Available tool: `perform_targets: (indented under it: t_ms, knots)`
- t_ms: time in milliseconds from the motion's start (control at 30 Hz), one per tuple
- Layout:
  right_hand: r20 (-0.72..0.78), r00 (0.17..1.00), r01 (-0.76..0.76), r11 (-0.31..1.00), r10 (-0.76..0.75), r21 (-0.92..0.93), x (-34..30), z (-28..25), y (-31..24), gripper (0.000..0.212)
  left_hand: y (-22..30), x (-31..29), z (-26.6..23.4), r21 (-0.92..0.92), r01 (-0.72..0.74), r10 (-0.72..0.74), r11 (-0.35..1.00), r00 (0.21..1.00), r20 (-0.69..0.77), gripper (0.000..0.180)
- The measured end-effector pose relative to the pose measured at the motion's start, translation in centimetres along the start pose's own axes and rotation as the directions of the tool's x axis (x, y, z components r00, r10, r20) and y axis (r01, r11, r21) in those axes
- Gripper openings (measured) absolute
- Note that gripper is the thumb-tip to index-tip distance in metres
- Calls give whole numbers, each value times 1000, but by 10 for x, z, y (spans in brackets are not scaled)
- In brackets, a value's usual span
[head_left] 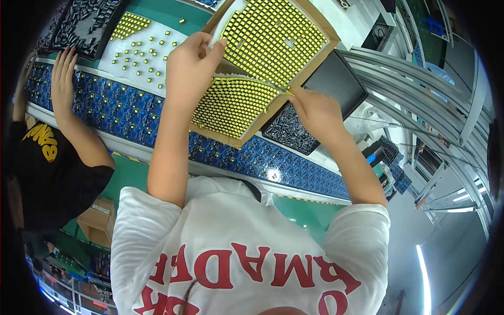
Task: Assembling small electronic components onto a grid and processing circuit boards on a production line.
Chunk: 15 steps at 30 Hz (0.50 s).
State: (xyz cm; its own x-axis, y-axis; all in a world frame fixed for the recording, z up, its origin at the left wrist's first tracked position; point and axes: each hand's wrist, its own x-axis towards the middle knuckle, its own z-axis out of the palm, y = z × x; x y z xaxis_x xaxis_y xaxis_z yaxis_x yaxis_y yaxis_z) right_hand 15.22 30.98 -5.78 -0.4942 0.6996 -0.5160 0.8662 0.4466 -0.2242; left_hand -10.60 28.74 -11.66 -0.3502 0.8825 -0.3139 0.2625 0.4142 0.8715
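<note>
My left hand [191, 68] is closed at the left corner of an upper sheet of small yellow-topped square parts [273, 39]. At the sheet's near right corner, my right hand [317, 113] pinches with thumb and forefinger; the exact contact is partly hidden. This sheet lies over a cardboard box [328, 47], its near edge apart from a lower layer. Beneath my hands, more rows of yellow-topped parts [233, 105] fill the near side of the box, their upper edge curved. Part of the lower layer is hidden behind my left forearm.
Blue circuit boards [121, 113] run along the bench rail. Loose yellow-topped parts stand on a white foam sheet [110, 60] at left. Black trays of dark parts stand at far left [97, 29] and right [294, 131]. A co-worker's hand [63, 79] rests over the boards.
</note>
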Motion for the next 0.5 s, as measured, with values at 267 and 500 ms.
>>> perform_targets:
  t_ms: [267, 500]
  knots:
    - [74, 997, -30, 997, 35, -65, 19, -9, -5, 19, 1, -1, 0, -14, 45, -46, 999, 999, -24, 34]
    - [66, 996, -63, 997, 66, -52, 16, -11, -9, 19, -3, 2, 1, 31, 27, -27, 999, 999, -21, 33]
